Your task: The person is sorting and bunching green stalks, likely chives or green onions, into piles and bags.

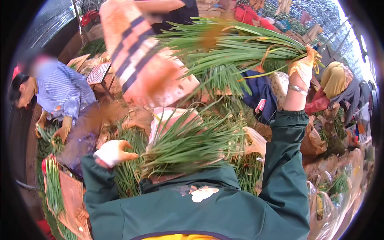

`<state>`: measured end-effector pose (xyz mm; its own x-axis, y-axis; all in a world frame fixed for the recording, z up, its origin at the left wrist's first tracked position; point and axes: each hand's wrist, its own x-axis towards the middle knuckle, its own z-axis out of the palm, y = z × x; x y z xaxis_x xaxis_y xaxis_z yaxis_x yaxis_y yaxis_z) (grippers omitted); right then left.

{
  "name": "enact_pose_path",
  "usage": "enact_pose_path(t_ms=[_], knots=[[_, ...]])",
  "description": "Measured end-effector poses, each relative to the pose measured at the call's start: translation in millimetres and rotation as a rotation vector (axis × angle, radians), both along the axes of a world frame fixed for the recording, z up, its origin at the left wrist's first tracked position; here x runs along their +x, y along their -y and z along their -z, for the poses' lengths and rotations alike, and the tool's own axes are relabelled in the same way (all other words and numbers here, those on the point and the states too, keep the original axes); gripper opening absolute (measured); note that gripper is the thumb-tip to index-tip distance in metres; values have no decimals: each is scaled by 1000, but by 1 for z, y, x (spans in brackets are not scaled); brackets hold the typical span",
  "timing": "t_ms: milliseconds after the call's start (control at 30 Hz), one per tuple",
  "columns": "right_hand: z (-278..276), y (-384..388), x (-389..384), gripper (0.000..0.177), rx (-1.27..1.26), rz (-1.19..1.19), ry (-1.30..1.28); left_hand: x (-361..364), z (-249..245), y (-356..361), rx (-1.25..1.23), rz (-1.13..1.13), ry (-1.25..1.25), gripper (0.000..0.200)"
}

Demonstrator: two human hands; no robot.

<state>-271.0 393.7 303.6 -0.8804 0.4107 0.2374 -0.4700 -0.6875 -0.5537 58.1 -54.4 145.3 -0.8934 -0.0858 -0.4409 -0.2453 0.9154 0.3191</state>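
My right hand [304, 66], in an orange and white glove, is raised at the upper right. It is closed round the base of a large bunch of garlic chives [240, 46], whose long green leaves point left, a few of them yellow. On my lap lies a second, loose heap of garlic chives [192, 144]. My left hand [114, 153], in a white glove with orange fingers, is just left of that heap. Its fingers are curved and apart, with nothing visible between them.
A co-worker in a striped blue shirt [68, 90] bends over greens at the left. Blurred patterned cloth [140, 60] hangs close ahead, below another person's arm. A tied bundle [54, 184] lies on cardboard [72, 200] at lower left. Clear plastic bags [336, 192] stand at right.
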Motion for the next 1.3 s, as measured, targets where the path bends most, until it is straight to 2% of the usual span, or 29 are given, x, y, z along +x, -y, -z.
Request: enact_pose_path(t_ms=[33,100,167,200,233,267,333,367,433,467,533,633,700,767,833,900,967,1000,1033,1100,1133,1200,1233,1267,1300], knots=[[1,-10,-16,28,-2,-19,-38,5,-9,7,-115,-137,-188,44],[3,-14,-31,27,-42,-64,-95,-17,-71,-34,215,-329,-165,55],[8,14,-21,27,-55,-56,-173,-48,-87,-74,1108,66,-215,67],[7,37,4,27,-22,-50,-149,-77,-50,-83,1246,244,-182,77],[18,43,4,28,-27,-87,-194,-95,-41,-117,1643,424,-126,75],[13,69,35,32,-85,-116,-117,-144,-3,-147,1702,416,47,78],[58,76,11,35,13,38,-305,-193,-18,-218,1995,93,258,94],[62,92,26,34,18,110,-362,-222,-6,-241,2105,89,185,102],[71,110,72,40,-145,-64,-146,-238,-44,-263,2506,246,64,105],[83,118,80,42,-177,-22,-140,-257,-34,-267,2558,149,-77,104],[119,120,83,39,-213,-76,-173,-277,-12,-266,2676,-58,-86,99],[157,117,75,32,-342,-120,-133,-303,24,-256,2601,-190,-297,82],[189,116,61,28,-373,-165,-64,-316,29,-243,2617,-217,-372,64],[197,121,63,29,-364,-195,-3,-332,34,-229,2574,-261,-436,51],[225,117,43,32,-428,-327,21,-339,31,-219,2556,-156,-459,30],[248,111,24,33,-520,-455,150,-362,42,-210,2391,-311,-473,23],[262,99,10,38,-563,-632,237,-375,38,-204,2266,-314,-397,23],[262,89,13,38,-513,-659,283,-380,37,-211,2213,-341,-549,23],[253,79,16,39,-459,-688,324,-390,35,-210,2178,-295,-587,25],[274,31,13,40,-246,-642,494,-400,34,-206,2117,-327,-558,28],[285,8,8,43,-174,-525,519,-400,33,-206,2120,-331,-551,28],[296,-22,3,59,171,-213,454,-396,34,-211,2028,-246,-665,28],[294,-28,-8,71,441,-19,343,-403,39,-213,2030,-242,-663,28],[279,-29,-18,84,516,-136,173,-412,50,-218,1949,-273,-707,25],[227,-7,-4,91,659,-177,200,-419,62,-224,1865,-307,-746,24]])
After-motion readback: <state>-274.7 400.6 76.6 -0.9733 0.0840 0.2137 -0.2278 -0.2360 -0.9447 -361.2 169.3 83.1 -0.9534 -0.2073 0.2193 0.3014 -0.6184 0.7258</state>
